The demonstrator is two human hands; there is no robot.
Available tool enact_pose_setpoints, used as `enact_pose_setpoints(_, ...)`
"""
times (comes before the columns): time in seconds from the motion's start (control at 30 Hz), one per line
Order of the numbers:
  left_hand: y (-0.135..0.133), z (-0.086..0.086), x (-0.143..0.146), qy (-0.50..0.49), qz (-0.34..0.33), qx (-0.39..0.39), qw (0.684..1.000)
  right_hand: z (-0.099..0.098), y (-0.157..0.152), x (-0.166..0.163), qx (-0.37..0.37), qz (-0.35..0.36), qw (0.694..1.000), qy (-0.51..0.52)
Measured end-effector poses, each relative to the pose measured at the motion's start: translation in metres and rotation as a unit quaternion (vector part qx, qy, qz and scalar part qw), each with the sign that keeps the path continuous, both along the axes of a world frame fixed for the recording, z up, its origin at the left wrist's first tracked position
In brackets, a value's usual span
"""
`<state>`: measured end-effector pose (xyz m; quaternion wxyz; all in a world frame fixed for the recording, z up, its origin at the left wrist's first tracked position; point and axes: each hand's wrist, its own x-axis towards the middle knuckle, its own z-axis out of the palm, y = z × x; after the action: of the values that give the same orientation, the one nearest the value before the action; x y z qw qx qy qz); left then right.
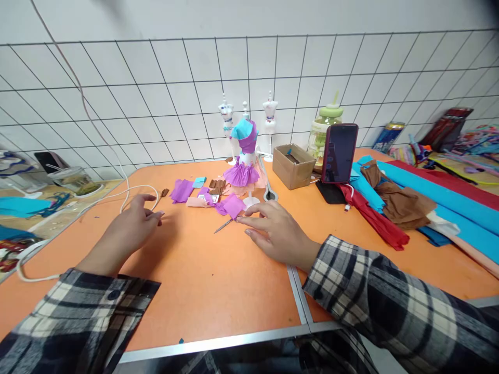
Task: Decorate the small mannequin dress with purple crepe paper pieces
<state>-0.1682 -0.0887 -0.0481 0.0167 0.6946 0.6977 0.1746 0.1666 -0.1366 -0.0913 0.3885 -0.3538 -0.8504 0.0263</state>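
Note:
My left hand [130, 228] hovers just over the orange table [202, 280], fingers loosely curled and apart, holding nothing. My right hand [273, 228] lies flat, fingers stretched toward a thin metal tool [223, 226] and a scrap of purple crepe paper [233, 205]. Behind them stands a small white mannequin [245, 156] dressed in a purple ruffled skirt and a blue and purple top. More purple pieces [181, 190], a blue scrap [199, 182] and brown bits [217, 184] lie beside its base.
A cardboard box [293, 166], a phone on a stand [339, 153] and a green-lidded jar [322, 132] sit at the back right. Rolls of blue, red and brown paper [405, 202] cover the right side. A white cable [128, 192] runs on the left. Scissors [268, 189] lie near the mannequin.

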Motion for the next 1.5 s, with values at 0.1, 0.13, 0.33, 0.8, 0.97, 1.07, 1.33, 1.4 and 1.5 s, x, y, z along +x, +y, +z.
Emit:
enact_pose_setpoints(0.1,0.003,-0.016,0.002,0.008,-0.06,-0.027,0.998,-0.005,0.003,0.003,-0.057,-0.03,0.996,-0.062)
enact_pose_setpoints(0.13,0.003,-0.02,0.004,0.019,-0.082,-0.024,0.996,-0.006,0.003,0.004,-0.072,-0.035,0.994,-0.071)
enact_pose_setpoints(0.33,-0.012,-0.018,0.024,0.156,-0.129,0.08,0.976,-0.016,0.013,0.003,-0.209,-0.057,0.974,-0.066)
enact_pose_setpoints(0.8,-0.02,-0.035,0.079,0.144,-0.28,0.05,0.948,-0.019,0.019,0.117,-0.186,-0.048,0.972,0.139)
enact_pose_setpoints(0.97,-0.008,-0.036,0.075,0.139,-0.291,-0.004,0.946,-0.015,-0.008,0.088,-0.172,-0.146,0.974,-0.006)
enact_pose_setpoints(1.07,-0.007,-0.038,0.083,0.176,-0.325,0.021,0.929,-0.018,-0.012,0.063,-0.17,-0.072,0.982,-0.039)
enact_pose_setpoints(1.33,-0.003,-0.044,0.083,0.249,-0.334,0.039,0.908,-0.024,0.001,0.019,-0.149,0.012,0.986,-0.07)
enact_pose_setpoints(1.4,-0.004,-0.04,0.081,0.263,-0.345,0.031,0.9,-0.024,0.003,0.015,-0.156,0.037,0.985,-0.07)
enact_pose_setpoints(1.5,-0.007,-0.032,0.082,0.303,-0.358,0.035,0.883,-0.026,0.007,0.01,-0.15,0.056,0.985,-0.068)
